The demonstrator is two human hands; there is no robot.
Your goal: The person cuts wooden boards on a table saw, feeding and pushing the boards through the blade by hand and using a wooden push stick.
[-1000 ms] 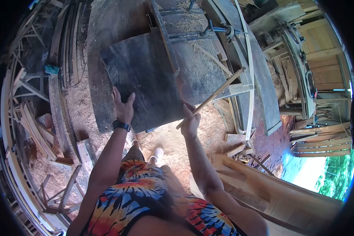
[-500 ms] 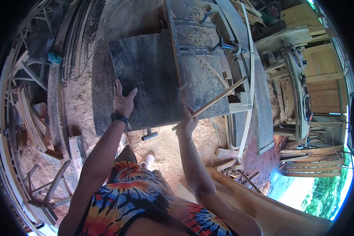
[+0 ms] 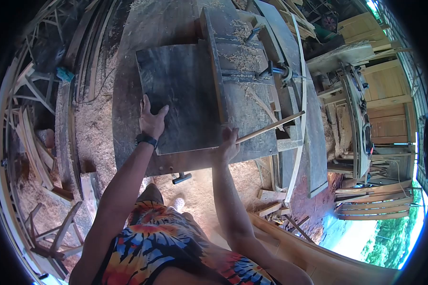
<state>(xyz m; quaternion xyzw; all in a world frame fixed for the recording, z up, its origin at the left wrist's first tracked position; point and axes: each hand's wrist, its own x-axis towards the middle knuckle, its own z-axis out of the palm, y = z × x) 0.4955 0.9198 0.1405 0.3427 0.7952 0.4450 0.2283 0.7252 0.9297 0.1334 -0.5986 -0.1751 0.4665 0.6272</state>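
A dark flat panel (image 3: 180,95) lies on the worktable (image 3: 126,109), its right side along an upright wooden fence board (image 3: 214,66). My left hand (image 3: 152,118) rests on the panel's left edge, thumb and fingers spread. At the panel's near right corner, my right hand (image 3: 228,145) is closed round a thin wooden stick (image 3: 273,125), which points out to the right. The tip of the stick under my palm is hidden.
Blue-handled clamps (image 3: 273,70) and wood shavings (image 3: 240,59) are on the table's right part. A metal handle (image 3: 181,178) sticks out below the front edge. Wooden boards (image 3: 373,199) are stacked at the right; sawdust covers the floor (image 3: 97,137).
The panel has slid forward on the table, baring more of the front edge. Both hands moved with it, and the stick now lies at a flatter angle.
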